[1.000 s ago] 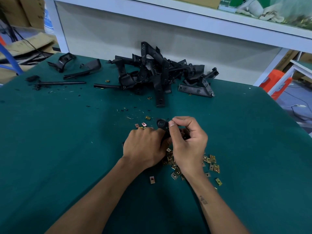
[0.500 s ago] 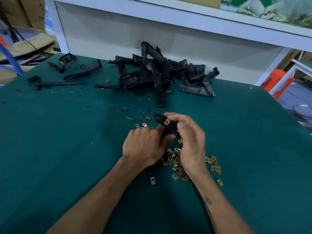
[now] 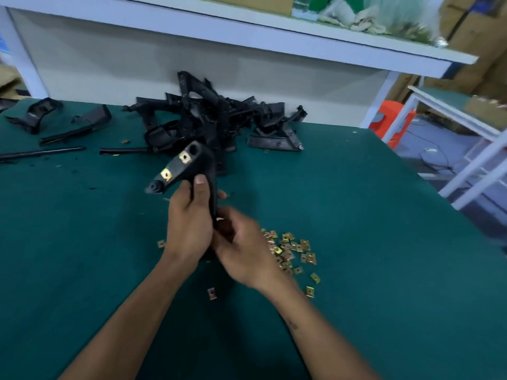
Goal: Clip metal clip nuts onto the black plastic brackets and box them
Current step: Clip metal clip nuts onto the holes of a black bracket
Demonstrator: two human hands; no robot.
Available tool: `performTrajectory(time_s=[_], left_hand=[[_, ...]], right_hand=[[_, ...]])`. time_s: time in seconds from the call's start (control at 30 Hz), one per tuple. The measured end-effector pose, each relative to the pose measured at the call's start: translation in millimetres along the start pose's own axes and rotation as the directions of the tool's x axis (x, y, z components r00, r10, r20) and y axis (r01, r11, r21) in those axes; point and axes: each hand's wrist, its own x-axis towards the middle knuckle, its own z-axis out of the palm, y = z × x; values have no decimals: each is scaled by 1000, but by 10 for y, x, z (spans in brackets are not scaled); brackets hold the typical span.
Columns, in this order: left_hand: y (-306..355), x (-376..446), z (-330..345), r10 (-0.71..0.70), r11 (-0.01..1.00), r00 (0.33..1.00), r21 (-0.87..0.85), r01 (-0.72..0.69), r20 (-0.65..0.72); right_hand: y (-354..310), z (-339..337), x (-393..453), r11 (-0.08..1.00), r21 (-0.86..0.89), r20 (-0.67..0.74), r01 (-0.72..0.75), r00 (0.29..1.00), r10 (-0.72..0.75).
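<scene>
My left hand (image 3: 189, 223) grips a black plastic bracket (image 3: 192, 163) and holds it raised above the green table (image 3: 384, 270). Two brass clip nuts (image 3: 175, 166) sit clipped on its upper flat face. My right hand (image 3: 241, 248) curls round the bracket's lower end, just below the left hand. A scatter of loose brass clip nuts (image 3: 290, 250) lies on the table to the right of my hands. One stray clip nut (image 3: 211, 293) lies nearer me, another (image 3: 161, 244) to the left of my left wrist.
A heap of black brackets (image 3: 219, 122) is piled at the table's far edge against a white wall panel. More black parts (image 3: 55, 124) lie at the far left. A white shelf (image 3: 247, 31) overhangs the back. The table's right edge drops off beside white frames (image 3: 466, 149).
The bracket has been lifted and turned upright, now showing two clip nuts on its face. My right hand slid down from its top to its lower end. The view shifted left.
</scene>
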Motion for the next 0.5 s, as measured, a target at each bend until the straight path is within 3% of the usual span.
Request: performTrajectory(time_s=[0.13, 0.2, 0.27, 0.33, 0.43, 0.5], left_hand=[[35, -203, 261, -67, 993, 967, -73, 88, 245], [84, -419, 446, -80, 987, 888, -86, 132, 454], [164, -707, 678, 27, 999, 757, -48, 6, 653], [278, -1115, 985, 91, 995, 557, -50, -89, 825], [374, -1939, 1509, 57, 992, 250, -26, -127, 967], [380, -2589, 1797, 41, 972, 123, -12, -233, 992]], right_hand=[[-25, -231, -279, 999, -2, -192, -43, 981, 41], [-16, -458, -551, 995, 70, -332, -75, 939, 94], [4, -731, -915, 986, 131, -509, -99, 847, 153], [47, -1007, -1363, 980, 177, -714, -91, 674, 191], [127, -1369, -2203, 956, 291, -926, -19, 244, 287], [135, -1549, -2830, 930, 365, -931, 54, -13, 366]])
